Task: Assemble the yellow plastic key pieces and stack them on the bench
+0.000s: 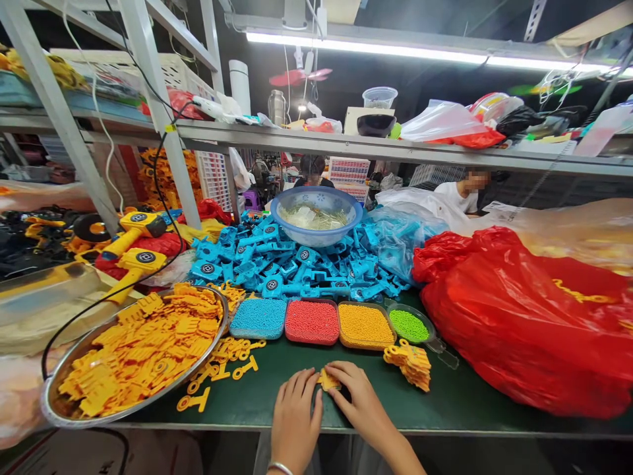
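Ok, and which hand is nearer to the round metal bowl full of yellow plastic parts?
The left hand is nearer, to the right of the bowl; the right hand is farther right, past the left one.

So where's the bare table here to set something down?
Bare green tabletop shows between the left hand and loose yellow pieces, between both hands and the bead trays, and between the right hand and yellow stack. Behind the trays, blue parts crowd it; the metal bowl fills the left.

No words legible; round dark logos on yellow tools, blue parts.
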`<state>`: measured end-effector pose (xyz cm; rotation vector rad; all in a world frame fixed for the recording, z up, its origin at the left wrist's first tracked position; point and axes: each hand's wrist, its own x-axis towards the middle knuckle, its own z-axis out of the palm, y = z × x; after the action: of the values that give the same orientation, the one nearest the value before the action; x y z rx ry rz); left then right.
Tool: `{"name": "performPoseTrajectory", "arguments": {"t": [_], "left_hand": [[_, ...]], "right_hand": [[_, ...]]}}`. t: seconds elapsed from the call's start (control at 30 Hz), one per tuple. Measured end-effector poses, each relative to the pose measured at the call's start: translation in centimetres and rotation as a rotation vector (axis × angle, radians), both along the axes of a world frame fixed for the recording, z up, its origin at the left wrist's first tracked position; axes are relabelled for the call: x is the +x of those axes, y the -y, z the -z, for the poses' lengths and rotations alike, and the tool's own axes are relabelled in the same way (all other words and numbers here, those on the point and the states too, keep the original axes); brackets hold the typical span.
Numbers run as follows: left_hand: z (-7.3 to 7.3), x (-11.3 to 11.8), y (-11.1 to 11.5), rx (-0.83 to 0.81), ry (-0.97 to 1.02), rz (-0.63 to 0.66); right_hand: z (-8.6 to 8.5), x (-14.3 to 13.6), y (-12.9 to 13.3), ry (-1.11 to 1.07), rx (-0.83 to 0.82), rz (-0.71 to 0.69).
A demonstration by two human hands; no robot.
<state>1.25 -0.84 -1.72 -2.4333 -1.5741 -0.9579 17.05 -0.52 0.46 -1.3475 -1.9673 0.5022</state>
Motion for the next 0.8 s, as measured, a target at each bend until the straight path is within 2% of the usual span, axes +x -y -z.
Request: {"name": "performPoseTrajectory", "arguments": {"t": [0.8], "left_hand": [[0.06,0.21,0.03,-0.019,0.057,-0.019]], "right_hand": [[0.57,0.09,0.24,-0.030,0.004,0.017]]}}
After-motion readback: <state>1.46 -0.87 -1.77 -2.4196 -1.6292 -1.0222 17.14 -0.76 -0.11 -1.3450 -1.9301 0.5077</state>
